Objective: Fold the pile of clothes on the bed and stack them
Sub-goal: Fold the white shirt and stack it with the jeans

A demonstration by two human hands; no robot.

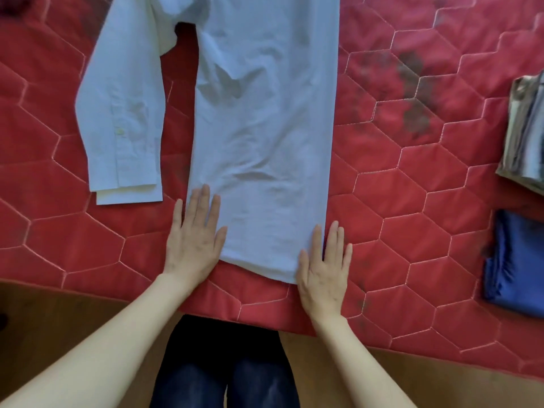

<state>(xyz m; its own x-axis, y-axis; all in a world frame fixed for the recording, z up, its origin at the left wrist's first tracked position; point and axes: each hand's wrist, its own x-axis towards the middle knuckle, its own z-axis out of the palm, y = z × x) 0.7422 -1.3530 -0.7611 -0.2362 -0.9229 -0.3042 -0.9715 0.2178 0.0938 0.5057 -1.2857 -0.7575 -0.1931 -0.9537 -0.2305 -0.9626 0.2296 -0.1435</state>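
Note:
A pale blue long-sleeved shirt (265,128) lies flat on the red quilted bed cover (412,201), its body narrowed to a long strip and one sleeve stretched out at the left. My left hand (194,240) lies flat with straight fingers on the shirt's lower left edge. My right hand (323,269) lies flat at the lower right corner of the hem, fingers straight, partly on the cloth and partly on the cover.
At the right edge of the bed sit a folded grey-beige garment (527,134) and, nearer, a folded dark blue garment (518,263). The bed's front edge meets a wooden floor (59,325). My legs in dark jeans (223,375) are against the bed.

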